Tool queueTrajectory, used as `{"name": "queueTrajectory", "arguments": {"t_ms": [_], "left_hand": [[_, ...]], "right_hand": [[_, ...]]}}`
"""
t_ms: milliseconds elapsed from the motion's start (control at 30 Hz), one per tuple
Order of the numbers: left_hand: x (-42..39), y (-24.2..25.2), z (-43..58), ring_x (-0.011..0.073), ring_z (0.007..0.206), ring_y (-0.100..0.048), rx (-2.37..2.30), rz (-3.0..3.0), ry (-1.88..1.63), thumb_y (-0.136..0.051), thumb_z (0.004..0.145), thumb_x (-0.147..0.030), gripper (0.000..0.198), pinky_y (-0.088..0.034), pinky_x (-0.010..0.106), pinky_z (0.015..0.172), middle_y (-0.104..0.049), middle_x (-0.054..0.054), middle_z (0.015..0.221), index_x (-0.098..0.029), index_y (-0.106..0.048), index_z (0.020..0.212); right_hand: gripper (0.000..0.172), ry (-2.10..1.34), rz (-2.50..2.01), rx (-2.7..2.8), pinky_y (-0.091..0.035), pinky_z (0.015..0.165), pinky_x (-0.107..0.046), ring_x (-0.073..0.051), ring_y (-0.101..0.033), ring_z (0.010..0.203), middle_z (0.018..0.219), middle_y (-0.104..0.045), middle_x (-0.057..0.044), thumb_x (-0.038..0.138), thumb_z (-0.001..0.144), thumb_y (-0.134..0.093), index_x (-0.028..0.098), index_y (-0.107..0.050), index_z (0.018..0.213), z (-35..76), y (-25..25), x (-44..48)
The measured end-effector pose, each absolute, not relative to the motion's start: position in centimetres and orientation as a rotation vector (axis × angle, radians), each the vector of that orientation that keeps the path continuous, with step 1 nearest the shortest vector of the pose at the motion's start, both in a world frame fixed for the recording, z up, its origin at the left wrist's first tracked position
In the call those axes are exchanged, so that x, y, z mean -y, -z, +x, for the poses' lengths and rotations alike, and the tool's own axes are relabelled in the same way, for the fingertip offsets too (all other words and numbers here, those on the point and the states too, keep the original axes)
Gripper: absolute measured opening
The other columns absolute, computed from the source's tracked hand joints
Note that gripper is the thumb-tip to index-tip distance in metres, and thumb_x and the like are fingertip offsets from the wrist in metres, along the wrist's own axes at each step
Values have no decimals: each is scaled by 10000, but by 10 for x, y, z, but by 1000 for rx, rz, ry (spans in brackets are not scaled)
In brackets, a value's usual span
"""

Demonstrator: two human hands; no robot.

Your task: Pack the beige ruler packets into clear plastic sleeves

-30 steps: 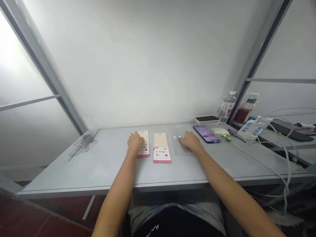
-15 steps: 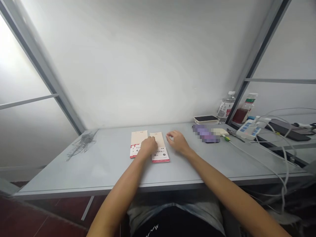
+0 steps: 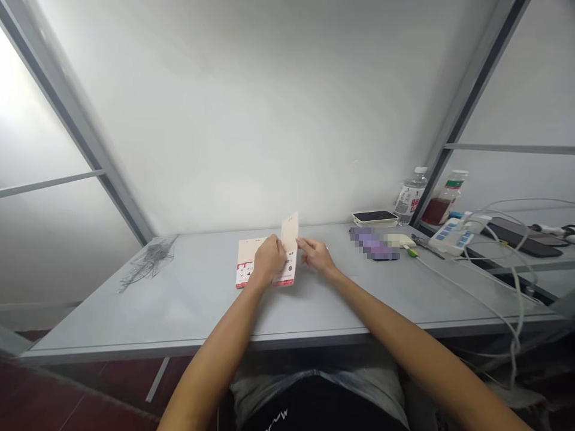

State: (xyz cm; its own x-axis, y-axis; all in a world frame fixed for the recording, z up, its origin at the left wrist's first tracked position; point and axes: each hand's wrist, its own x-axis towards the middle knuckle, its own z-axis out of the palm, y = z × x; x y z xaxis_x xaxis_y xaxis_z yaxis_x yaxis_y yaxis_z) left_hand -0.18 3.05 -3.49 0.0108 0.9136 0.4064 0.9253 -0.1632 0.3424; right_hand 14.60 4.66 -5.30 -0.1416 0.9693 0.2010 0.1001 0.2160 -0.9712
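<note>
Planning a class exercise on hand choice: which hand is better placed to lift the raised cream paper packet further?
Probably the right hand: its fingertips are at the edge of the raised cream paper packet, while the left hand sits low, over the flat cream-and-red paper packet.

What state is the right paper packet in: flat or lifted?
Lifted: the paper packet rises off the table between the left hand and right hand.

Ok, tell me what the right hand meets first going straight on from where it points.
The raised card, just past the right hand's fingers, which may already touch it; depth is unclear.
</note>
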Motion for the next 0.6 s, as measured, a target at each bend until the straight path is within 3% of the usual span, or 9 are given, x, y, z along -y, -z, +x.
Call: {"name": "queueTrajectory", "arguments": {"t_ms": [67, 167, 367, 600], "left_hand": [[-28, 37, 3, 152, 702, -530, 1944, -2233, 884, -247, 895, -247, 230, -352, 261, 596, -567, 46, 792, -190, -456, 818], [-26, 39, 11, 152, 707, -517, 1837, -2254, 879, -292, 884, -244, 203, -360, 259, 600, -551, 45, 777, -179, -471, 813], [-29, 42, 12, 152, 780, -511, 1709, -2305, 914, -339, 879, -270, 261, -403, 257, 677, -554, 50, 793, -167, -555, 775], [-35, 51, 11, 146, 758, -511, 1563, -2405, 724, -310, 876, -197, 304, -411, 251, 676, -557, 68, 812, -149, -589, 763]], "right_hand": [[516, -1318, -964, 1475, -375, 443, -234, -123, -547, 514, 831, -658, -98, 592, 715, -478, 119, -646, 832, 145, 52, -45], [488, -1446, -868, 1425, -427, 518, -250, -169, -594, 598, 712, -662, -86, 575, 688, -532, 111, -650, 783, 143, 52, -43], [266, -1285, -1018, 1306, -470, 607, -273, -202, -621, 693, 754, -683, -84, 363, 646, -643, 124, -650, 763, 147, 50, -45], [179, -1186, -1121, 1352, -473, 590, -288, -217, -624, 701, 758, -686, -88, 260, 624, -627, 120, -657, 731, 153, 49, -47]]}}
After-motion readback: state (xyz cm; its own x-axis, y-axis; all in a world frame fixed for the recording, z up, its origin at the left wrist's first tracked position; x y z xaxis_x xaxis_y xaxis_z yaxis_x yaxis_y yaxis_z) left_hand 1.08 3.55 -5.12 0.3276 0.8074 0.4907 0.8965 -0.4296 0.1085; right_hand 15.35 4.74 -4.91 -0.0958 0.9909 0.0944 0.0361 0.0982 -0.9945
